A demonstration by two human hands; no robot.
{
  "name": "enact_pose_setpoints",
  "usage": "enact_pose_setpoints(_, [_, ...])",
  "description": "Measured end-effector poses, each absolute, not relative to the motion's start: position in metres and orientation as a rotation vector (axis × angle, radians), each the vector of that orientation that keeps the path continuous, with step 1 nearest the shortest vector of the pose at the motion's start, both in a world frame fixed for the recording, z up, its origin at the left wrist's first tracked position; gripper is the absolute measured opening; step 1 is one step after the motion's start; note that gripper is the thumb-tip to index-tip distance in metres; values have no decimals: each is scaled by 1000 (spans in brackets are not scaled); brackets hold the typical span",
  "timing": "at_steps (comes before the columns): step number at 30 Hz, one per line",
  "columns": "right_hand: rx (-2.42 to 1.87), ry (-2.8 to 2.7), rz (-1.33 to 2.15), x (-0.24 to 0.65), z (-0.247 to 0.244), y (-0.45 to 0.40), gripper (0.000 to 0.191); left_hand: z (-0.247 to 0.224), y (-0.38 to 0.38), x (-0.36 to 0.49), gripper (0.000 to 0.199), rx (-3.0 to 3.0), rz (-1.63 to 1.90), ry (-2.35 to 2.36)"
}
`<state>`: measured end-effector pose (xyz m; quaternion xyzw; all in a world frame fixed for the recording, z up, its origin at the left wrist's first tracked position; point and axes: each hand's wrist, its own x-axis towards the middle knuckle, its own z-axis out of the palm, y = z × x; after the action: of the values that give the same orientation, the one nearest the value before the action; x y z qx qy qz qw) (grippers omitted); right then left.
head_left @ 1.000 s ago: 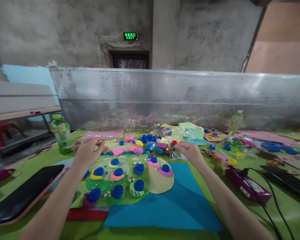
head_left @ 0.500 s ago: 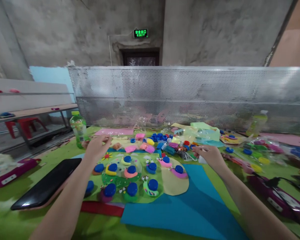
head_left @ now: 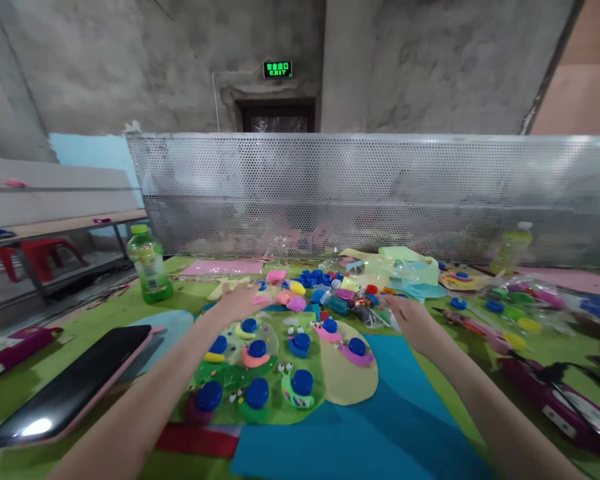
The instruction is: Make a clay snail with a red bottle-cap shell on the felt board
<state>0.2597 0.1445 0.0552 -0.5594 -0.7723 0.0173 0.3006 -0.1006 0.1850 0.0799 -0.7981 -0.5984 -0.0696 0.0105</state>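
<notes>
My left hand (head_left: 237, 301) reaches over the far left of a picture board, its fingers stretched out beside a blue cap (head_left: 261, 285) and a pink clay packet (head_left: 261, 300). My right hand (head_left: 409, 319) hovers at the board's far right corner, fingers extended toward a small clear plastic bag (head_left: 370, 315); I see nothing held in it. Between my arms lies the green and blue board (head_left: 340, 427), bearing several clay snails with blue cap shells, such as a green snail (head_left: 296, 389) and a purple one (head_left: 357, 352). My left forearm covers part of the board's left side.
A phone (head_left: 70, 383) lies at left, with a green drink bottle (head_left: 150, 267) behind it. Blue caps (head_left: 320, 277) and clay packets are piled at the back. A purple power strip (head_left: 555, 400) with a cable sits right. A perforated metal panel (head_left: 355, 193) borders the table's far side.
My left hand has moved right and its fingers have straightened toward the clay packets. My right hand has dropped slightly. The view has shifted a little.
</notes>
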Motion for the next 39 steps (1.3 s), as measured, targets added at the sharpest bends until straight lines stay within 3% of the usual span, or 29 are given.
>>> enact_pose_setpoints(10, [-1563,-2222,-40,237,48,138,51,59,190,-108,30,-2391,-343,-1866])
enact_pose_setpoints(16, [-1614,-2160,-88,239,46,139,52,82,168,-104,33,-2410,-671,-1776])
enact_pose_setpoints(20, [-1635,-2088,-35,234,35,137,63,99,143,-88,40,-2549,-996,-1667])
enact_pose_setpoints(27, [-1462,-2054,152,210,65,119,44,95,109,-54,49,-2998,-1294,-1383])
enact_pose_setpoints(33, [-1237,-2140,612,161,107,90,39,85,96,-43,47,-3043,-1261,-1287])
enact_pose_setpoints(36, [-1193,-2102,729,156,99,89,34,83,93,-43,47,-2968,-1070,-1253])
enact_pose_setpoints(39, [-1120,-2089,862,160,84,91,32,80,88,-38,59,-2965,-851,-1239])
